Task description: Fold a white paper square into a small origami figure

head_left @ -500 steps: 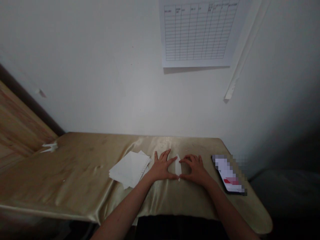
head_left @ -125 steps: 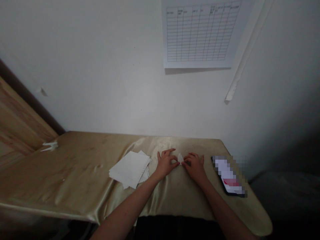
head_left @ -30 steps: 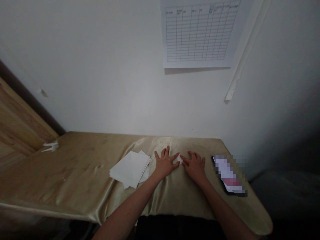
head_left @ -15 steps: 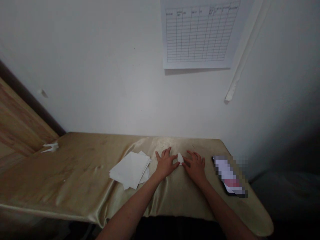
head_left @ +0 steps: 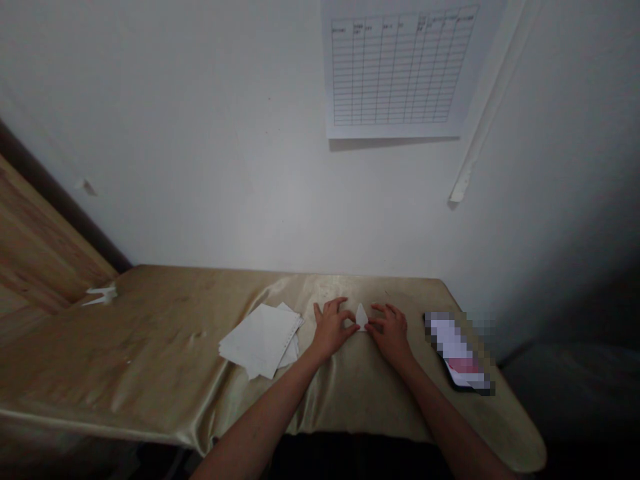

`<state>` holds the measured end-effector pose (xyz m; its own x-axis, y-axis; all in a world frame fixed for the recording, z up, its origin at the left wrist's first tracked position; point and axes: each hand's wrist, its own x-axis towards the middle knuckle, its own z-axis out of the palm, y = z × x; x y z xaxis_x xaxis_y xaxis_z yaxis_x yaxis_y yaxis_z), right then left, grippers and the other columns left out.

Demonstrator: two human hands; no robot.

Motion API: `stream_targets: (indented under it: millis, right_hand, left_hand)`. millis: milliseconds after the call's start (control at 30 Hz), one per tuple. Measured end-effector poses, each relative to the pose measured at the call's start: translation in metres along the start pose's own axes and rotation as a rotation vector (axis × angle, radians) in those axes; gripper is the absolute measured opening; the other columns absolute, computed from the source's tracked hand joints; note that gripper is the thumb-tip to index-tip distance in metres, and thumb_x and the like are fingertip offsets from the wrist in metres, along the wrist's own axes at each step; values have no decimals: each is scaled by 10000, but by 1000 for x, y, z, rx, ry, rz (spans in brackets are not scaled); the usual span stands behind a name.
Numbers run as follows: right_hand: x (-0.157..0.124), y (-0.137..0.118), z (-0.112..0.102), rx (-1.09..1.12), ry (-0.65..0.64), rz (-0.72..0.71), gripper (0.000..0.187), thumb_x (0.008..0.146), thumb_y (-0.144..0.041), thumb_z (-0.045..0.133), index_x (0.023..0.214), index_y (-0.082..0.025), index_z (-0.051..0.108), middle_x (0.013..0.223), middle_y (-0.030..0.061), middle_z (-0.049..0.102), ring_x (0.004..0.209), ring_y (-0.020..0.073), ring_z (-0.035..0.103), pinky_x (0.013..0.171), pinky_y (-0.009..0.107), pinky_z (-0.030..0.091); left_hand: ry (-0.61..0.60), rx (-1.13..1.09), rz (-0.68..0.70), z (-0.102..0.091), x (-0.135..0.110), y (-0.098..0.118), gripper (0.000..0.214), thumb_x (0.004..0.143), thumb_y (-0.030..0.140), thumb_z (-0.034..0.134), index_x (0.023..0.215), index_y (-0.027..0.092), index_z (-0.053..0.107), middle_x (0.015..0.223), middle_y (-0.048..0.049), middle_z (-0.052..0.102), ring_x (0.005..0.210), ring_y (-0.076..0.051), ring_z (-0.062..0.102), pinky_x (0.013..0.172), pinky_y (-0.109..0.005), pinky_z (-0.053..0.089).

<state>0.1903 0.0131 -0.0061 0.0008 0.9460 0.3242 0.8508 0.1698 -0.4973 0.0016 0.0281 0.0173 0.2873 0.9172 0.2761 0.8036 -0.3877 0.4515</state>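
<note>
A small white folded paper piece (head_left: 361, 316) with a pointed top sits on the gold satin tablecloth (head_left: 150, 347) between my hands. My left hand (head_left: 331, 328) curls its fingers in and pinches the paper's left edge. On the other side my right hand (head_left: 391, 329) pinches the right edge with bent fingers. Both forearms reach in from the bottom of the view.
A stack of white sheets (head_left: 261, 339) lies left of my left hand. A phone (head_left: 459, 355) lies at the right near the table edge. A small white folded shape (head_left: 100, 295) rests far left. A gridded chart (head_left: 400, 67) hangs on the wall.
A second ago both hands lay flat with fingers spread over the paper. Since then the fingers have curled in and pinched the small folded piece, which shows between them.
</note>
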Motion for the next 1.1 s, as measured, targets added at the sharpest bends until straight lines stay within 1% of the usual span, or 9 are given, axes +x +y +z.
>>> stream_targets:
  millis: [133, 300, 367, 467, 567, 667, 867, 967, 1100]
  right_hand:
    - [3, 2, 1, 85, 41, 5, 132, 830, -300, 642, 873, -266, 762, 1251, 34, 659, 1284, 264, 428, 1097, 450, 296]
    - [4, 3, 0, 242, 67, 77, 214, 846, -342, 604, 956, -217, 739, 1160, 79, 695, 1220, 259, 512, 1077, 443, 332]
    - [3, 2, -2, 270, 74, 97, 233, 849, -365, 589, 941, -208, 735, 1126, 93, 702, 1184, 261, 554, 1093, 469, 309]
    - [3, 0, -3, 307, 72, 100, 218, 833, -365, 587, 906, -206, 718, 1042, 77, 727, 1090, 249, 621, 1112, 496, 278]
    - [4, 0, -4, 369, 83, 116, 290, 804, -357, 616, 1032, -196, 691, 969, 63, 745, 983, 234, 660, 1075, 474, 333]
    - [4, 0, -3, 380, 86, 92, 354, 784, -349, 655, 1103, -198, 688, 947, 59, 751, 1022, 244, 645, 1038, 444, 372]
    - [0, -5, -5, 263, 65, 39, 193, 817, -316, 660, 970, -262, 764, 1088, 64, 725, 1159, 251, 578, 1061, 445, 357]
    - [-1, -7, -5, 244, 40, 48, 173, 829, -295, 652, 954, -280, 771, 1120, 60, 714, 1157, 249, 578, 1077, 466, 335]
    - [0, -8, -5, 255, 36, 69, 169, 822, -303, 662, 945, -274, 775, 1118, 68, 714, 1157, 253, 575, 1092, 482, 312]
  left_hand:
    - [35, -28, 19, -2, -1, 3, 149, 837, 370, 718, 976, 318, 706, 1433, -22, 499, 1347, -269, 402, 1144, -677, 22]
    - [75, -58, 12, -4, -1, 4, 110, 853, 368, 699, 910, 273, 697, 1396, -41, 528, 1327, -252, 424, 1159, -640, 65]
    - [75, -67, 22, -4, -1, 4, 105, 854, 369, 698, 916, 284, 703, 1385, -31, 541, 1318, -251, 430, 1163, -635, 63]
    - [74, -92, 41, -4, -2, 6, 118, 854, 379, 700, 957, 325, 720, 1373, -6, 555, 1305, -256, 438, 1163, -642, 42]
    - [67, -101, 40, -4, -2, 6, 141, 853, 387, 704, 987, 360, 734, 1366, 2, 562, 1299, -257, 444, 1162, -643, 34]
    - [67, -92, 33, -2, -2, 6, 187, 845, 389, 718, 1030, 395, 733, 1357, 3, 571, 1290, -250, 453, 1164, -630, 49]
    - [68, -96, 23, 1, -2, 5, 183, 837, 415, 722, 1016, 391, 752, 1352, -6, 578, 1288, -259, 448, 1168, -631, 37]
    - [48, -106, 15, 1, -2, 5, 178, 829, 419, 731, 1004, 401, 753, 1339, 7, 586, 1283, -258, 452, 1165, -638, 40]
    - [58, -123, 19, 3, -2, 3, 185, 797, 423, 762, 980, 395, 760, 1325, 12, 597, 1280, -259, 453, 1173, -625, 34]
